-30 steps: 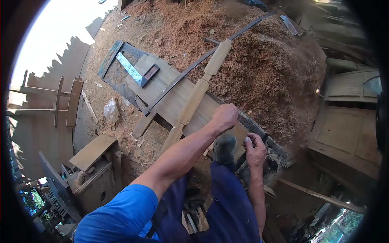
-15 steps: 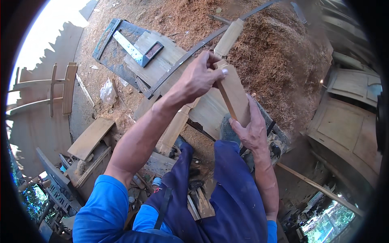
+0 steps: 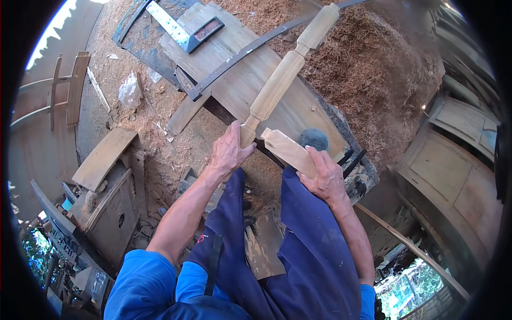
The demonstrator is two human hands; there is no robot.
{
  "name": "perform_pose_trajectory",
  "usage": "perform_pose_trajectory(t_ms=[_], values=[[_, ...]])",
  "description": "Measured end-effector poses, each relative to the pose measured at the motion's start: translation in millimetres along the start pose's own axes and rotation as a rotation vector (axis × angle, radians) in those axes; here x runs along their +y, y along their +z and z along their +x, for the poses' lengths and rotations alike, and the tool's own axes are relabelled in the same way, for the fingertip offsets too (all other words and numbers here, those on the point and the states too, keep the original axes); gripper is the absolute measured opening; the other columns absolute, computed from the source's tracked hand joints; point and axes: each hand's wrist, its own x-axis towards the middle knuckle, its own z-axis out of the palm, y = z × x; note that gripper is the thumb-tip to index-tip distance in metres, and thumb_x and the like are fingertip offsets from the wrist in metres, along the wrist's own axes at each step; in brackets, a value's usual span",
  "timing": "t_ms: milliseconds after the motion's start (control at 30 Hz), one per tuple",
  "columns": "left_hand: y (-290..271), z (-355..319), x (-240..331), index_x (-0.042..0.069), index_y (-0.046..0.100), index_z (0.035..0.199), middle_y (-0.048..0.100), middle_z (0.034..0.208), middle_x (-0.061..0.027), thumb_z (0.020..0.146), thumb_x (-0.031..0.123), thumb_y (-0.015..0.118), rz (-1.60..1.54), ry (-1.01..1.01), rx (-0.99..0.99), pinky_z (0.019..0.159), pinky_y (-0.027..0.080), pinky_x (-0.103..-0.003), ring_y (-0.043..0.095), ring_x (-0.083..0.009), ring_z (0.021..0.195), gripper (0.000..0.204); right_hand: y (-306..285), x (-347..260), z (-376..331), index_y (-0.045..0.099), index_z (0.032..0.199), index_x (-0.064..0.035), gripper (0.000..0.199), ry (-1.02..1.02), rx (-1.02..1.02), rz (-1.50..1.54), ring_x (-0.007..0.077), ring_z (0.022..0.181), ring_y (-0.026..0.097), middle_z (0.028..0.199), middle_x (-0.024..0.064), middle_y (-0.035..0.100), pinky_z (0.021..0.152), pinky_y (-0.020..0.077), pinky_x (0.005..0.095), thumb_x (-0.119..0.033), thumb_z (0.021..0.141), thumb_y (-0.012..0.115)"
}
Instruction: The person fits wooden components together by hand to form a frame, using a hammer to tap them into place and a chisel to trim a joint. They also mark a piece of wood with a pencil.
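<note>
My left hand (image 3: 230, 148) is closed round the near end of a long carved wooden post (image 3: 278, 81). The post has notched, narrowed sections and slants away to the upper right over a wide wooden board (image 3: 242, 69). In my right hand (image 3: 325, 177) is a short flat wooden block (image 3: 288, 151), gripped at its lower right end. The block's narrow tip points left, close to the post's near end, with a small gap between them. A dark rounded thing (image 3: 313, 140) shows just behind the block.
A try square (image 3: 188, 38) lies on the far left of the board. A thin curved bar (image 3: 256, 44) crosses the board and the post. Wood shavings (image 3: 373, 69) heap up beyond. Cabinet panels (image 3: 445, 170) stand at right, a plank (image 3: 104, 158) at left.
My left hand has left the block and moved down onto the post's near end. My right hand has lowered the block and turned its tip to the left. The view has shifted.
</note>
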Motion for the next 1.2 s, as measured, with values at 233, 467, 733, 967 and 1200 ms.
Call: perform_pose_trajectory(t_ms=[233, 467, 733, 967, 1200], values=[[-11, -20, 16, 0.007, 0.039, 0.144, 0.066, 0.113, -0.0272, 0.079, 0.030, 0.075, -0.126, 0.040, -0.025, 0.091, 0.053, -0.047, 0.067, -0.0410, 0.103, 0.078, -4, 3, -2, 0.058, 0.131, -0.0136, 0.067, -0.036, 0.034, -0.037, 0.0362, 0.089, 0.068, 0.100, 0.0118, 0.063, 0.075, 0.0568, 0.0475, -0.028, 0.070, 0.083], [-2, -30, 16, 0.009, 0.041, 0.145, 0.068, 0.110, -0.0243, 0.078, 0.030, 0.076, -0.184, 0.064, -0.003, 0.092, 0.052, -0.046, 0.068, -0.0392, 0.102, 0.079, 1, -5, -8, 0.057, 0.134, -0.0126, 0.070, -0.048, 0.008, -0.042, 0.0359, 0.089, 0.067, 0.099, 0.0133, 0.064, 0.076, 0.0565, 0.0439, -0.024, 0.069, 0.083], [-7, -29, 15, 0.009, 0.041, 0.146, 0.068, 0.111, -0.0246, 0.078, 0.030, 0.078, -0.255, -0.012, -0.091, 0.092, 0.052, -0.045, 0.068, -0.0385, 0.104, 0.080, -16, -11, -10, 0.055, 0.138, -0.0132, 0.072, -0.066, -0.009, -0.092, 0.0342, 0.085, 0.067, 0.100, 0.0133, 0.064, 0.073, 0.0559, 0.0437, -0.025, 0.072, 0.082], [-5, -26, 8, 0.011, 0.042, 0.145, 0.068, 0.115, -0.0249, 0.081, 0.040, 0.080, -0.228, 0.042, -0.029, 0.094, 0.052, -0.046, 0.067, -0.0400, 0.107, 0.080, -34, 10, -31, 0.048, 0.142, -0.0009, 0.072, 0.512, -0.416, 1.165, 0.0161, 0.077, 0.066, 0.099, 0.0111, 0.066, 0.064, 0.0537, 0.0277, -0.022, 0.079, 0.076], [1, -23, 6, 0.009, 0.049, 0.140, 0.067, 0.114, -0.0277, 0.097, 0.049, 0.062, -0.367, -0.057, -0.110, 0.095, 0.050, -0.047, 0.065, -0.0411, 0.113, 0.060, -19, -3, -22, 0.055, 0.135, 0.0005, 0.066, 0.533, -0.547, 1.116, 0.0144, 0.087, 0.064, 0.104, 0.0077, 0.064, 0.065, 0.0553, 0.0287, -0.028, 0.077, 0.069]])
